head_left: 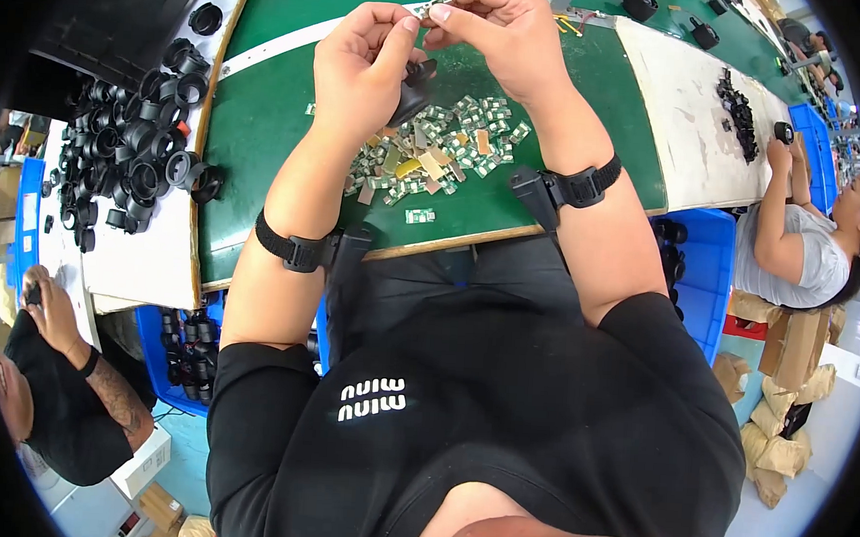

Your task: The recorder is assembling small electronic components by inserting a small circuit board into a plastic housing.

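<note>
Near the far side of the green table, my left hand (pixel 363 70) and my right hand (pixel 505 39) meet, both closed in a pinch. Between their fingertips is a small green-and-white circuit board (pixel 422 10), partly covered by the fingers. A black rounded part (pixel 412 97) shows beside my left palm; whether that hand also holds it is unclear. Closer to me lies a loose pile of similar circuit boards (pixel 496 116), mixed with tan and yellowish flat pieces (pixel 436 159). One separate board (pixel 419 216) lies by the table's near edge.
Many black ring-shaped housings (pixel 130 146) crowd the white surface at left. Small black parts (pixel 740 115) lie on the pale board at right. Blue bins (pixel 707 273) stand below the table on both sides. Co-workers sit at far left and far right, their hands holding black parts.
</note>
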Demonstrator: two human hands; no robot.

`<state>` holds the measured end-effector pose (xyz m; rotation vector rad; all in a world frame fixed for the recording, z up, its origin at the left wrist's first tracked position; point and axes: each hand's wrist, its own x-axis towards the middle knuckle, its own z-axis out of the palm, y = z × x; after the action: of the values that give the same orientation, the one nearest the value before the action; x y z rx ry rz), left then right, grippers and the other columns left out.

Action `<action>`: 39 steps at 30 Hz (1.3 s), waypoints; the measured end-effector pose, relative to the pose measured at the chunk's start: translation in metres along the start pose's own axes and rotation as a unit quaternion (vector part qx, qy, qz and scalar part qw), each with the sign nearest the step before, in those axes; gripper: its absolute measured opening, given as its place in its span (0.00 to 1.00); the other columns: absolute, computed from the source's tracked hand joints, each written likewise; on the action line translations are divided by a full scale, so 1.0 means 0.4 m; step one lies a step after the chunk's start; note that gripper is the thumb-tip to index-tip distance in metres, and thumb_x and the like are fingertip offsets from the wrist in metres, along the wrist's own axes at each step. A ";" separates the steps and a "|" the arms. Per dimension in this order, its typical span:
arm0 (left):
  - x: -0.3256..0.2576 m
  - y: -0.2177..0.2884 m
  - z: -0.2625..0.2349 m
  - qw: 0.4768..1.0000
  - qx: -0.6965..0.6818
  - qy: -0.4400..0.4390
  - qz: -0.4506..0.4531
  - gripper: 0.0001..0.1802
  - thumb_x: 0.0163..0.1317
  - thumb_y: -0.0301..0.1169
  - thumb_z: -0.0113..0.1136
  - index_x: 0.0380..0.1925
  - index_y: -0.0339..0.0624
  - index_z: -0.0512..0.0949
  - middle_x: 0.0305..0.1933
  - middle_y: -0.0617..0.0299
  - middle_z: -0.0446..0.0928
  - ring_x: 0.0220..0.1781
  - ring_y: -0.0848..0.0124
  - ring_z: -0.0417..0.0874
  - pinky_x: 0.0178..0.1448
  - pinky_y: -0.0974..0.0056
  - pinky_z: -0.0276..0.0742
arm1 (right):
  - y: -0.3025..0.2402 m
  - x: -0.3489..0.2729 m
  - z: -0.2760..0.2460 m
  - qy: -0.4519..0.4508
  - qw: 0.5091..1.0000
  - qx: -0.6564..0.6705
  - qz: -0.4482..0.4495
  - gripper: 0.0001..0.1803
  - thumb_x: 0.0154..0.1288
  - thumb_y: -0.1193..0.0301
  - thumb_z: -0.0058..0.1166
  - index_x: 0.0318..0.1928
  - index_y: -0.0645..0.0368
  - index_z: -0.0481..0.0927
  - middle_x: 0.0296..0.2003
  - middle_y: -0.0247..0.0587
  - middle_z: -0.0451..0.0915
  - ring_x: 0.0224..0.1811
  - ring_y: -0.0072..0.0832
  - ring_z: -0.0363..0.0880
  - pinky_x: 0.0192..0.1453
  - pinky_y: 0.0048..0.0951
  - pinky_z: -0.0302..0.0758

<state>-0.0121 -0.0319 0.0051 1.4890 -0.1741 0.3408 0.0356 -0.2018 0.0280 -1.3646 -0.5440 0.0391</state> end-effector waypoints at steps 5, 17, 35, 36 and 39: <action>0.006 -0.022 -0.011 0.996 0.046 0.018 0.081 0.07 0.74 0.28 0.63 0.43 0.34 0.82 0.33 0.65 0.85 0.32 0.80 0.84 0.37 0.74 0.77 | 0.007 -0.009 -0.007 0.011 0.954 -0.277 -0.117 0.10 0.71 0.68 0.67 0.41 0.65 0.90 0.30 0.34 0.88 0.29 0.18 0.81 0.35 0.23 0.77; -0.003 -0.025 -0.024 0.997 0.001 -0.030 0.078 0.06 0.72 0.26 0.64 0.41 0.33 0.82 0.35 0.65 0.83 0.34 0.80 0.84 0.38 0.72 0.80 | 0.013 -0.028 -0.024 -0.072 0.983 -0.153 -0.076 0.08 0.74 0.73 0.62 0.44 0.66 0.89 0.33 0.37 0.88 0.29 0.19 0.84 0.35 0.21 0.79; 0.051 0.005 -0.070 0.910 0.135 0.242 0.310 0.06 0.64 0.27 0.65 0.40 0.38 0.80 0.46 0.48 0.78 0.51 0.48 0.80 0.57 0.51 0.76 | 0.053 0.070 0.002 -0.282 0.932 0.097 0.204 0.40 0.70 0.56 0.67 0.74 0.62 0.67 0.65 0.45 0.77 0.66 0.38 0.79 0.66 0.48 0.82; 0.051 -0.008 -0.065 0.909 0.134 0.278 0.280 0.11 0.65 0.26 0.62 0.46 0.37 0.78 0.51 0.44 0.75 0.55 0.46 0.77 0.61 0.50 0.74 | 0.042 0.116 -0.004 -0.265 0.939 0.047 0.214 0.36 0.71 0.59 0.67 0.72 0.62 0.70 0.62 0.43 0.79 0.61 0.34 0.82 0.62 0.42 0.83; 0.011 0.032 -0.071 0.901 0.137 0.308 0.272 0.18 0.64 0.22 0.57 0.54 0.33 0.71 0.53 0.43 0.71 0.54 0.46 0.77 0.59 0.51 0.75 | 0.194 0.340 -0.068 -0.077 0.965 -0.211 0.136 0.33 0.66 0.64 0.70 0.66 0.65 0.75 0.58 0.50 0.82 0.55 0.33 0.85 0.52 0.34 0.83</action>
<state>-0.0150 -0.0026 0.0164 1.5155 -0.0275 1.3140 0.1875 -0.1638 -0.0001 -1.8600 -0.5079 0.2689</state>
